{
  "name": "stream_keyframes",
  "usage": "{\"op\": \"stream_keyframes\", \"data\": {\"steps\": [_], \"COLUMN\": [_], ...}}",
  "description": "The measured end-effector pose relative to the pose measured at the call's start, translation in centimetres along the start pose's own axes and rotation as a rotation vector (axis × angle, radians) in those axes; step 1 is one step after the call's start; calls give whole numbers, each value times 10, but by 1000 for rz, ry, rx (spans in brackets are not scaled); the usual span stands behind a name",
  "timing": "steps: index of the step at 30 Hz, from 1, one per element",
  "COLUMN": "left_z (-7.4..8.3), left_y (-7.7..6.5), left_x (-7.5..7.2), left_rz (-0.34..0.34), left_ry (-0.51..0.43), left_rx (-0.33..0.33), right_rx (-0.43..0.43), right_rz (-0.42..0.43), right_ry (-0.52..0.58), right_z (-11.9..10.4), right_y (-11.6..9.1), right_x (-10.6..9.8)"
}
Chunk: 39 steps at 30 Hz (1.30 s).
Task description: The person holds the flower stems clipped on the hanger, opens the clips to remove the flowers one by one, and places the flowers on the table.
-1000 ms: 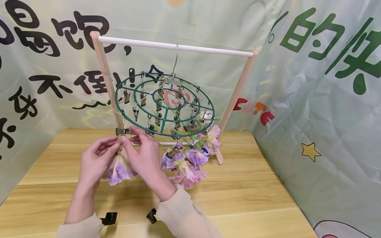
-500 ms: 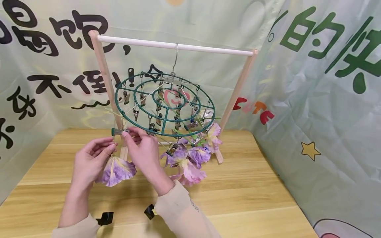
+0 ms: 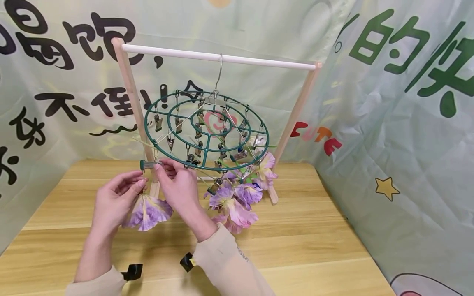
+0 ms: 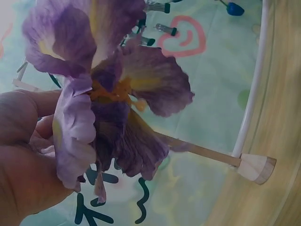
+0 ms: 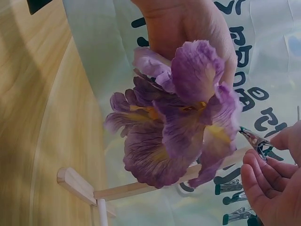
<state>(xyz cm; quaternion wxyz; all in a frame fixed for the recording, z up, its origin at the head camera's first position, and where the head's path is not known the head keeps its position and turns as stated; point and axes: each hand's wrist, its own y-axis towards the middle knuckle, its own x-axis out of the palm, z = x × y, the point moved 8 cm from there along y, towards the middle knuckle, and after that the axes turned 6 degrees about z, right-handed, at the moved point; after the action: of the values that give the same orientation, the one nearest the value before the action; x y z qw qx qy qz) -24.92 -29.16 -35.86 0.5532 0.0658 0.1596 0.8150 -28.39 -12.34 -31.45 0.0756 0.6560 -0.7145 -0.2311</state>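
Pinched the purple flower (image 3: 148, 212) just above its petals in the left hand (image 3: 116, 201), with the petals downward over the surface (image 3: 289, 246). Held the metal clip (image 3: 149, 165) between thumb and fingers of the right hand (image 3: 179, 189), just above the left fingertips. Compared with one second ago, moved the left hand slightly away from the right, uncovering more of flower and clip. Left the green round hanger (image 3: 206, 151) almost in place under the white bar (image 3: 240, 59), with the flower bunch (image 3: 237, 203) at its right.
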Motion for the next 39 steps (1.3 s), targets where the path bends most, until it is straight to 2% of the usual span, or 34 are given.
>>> {"op": "stream_keyframes", "data": {"steps": [4,9,26,39], "left_z": [-1,-2,-4,-7], "left_y": [0,1,0,1], "left_x": [0,0,-1,-3], "left_rz": [20,46,46,44], "left_ry": [49,48,54,106], "left_rx": [-25,-54,-58,-44], "right_rx": [18,24,30,29], "right_rz": [3,0,19,28], "right_ry": [28,46,81,76], "right_z": [1,3,7,6], "right_y": [0,-1,-3,-3], "right_x": [0,1,0,0]}}
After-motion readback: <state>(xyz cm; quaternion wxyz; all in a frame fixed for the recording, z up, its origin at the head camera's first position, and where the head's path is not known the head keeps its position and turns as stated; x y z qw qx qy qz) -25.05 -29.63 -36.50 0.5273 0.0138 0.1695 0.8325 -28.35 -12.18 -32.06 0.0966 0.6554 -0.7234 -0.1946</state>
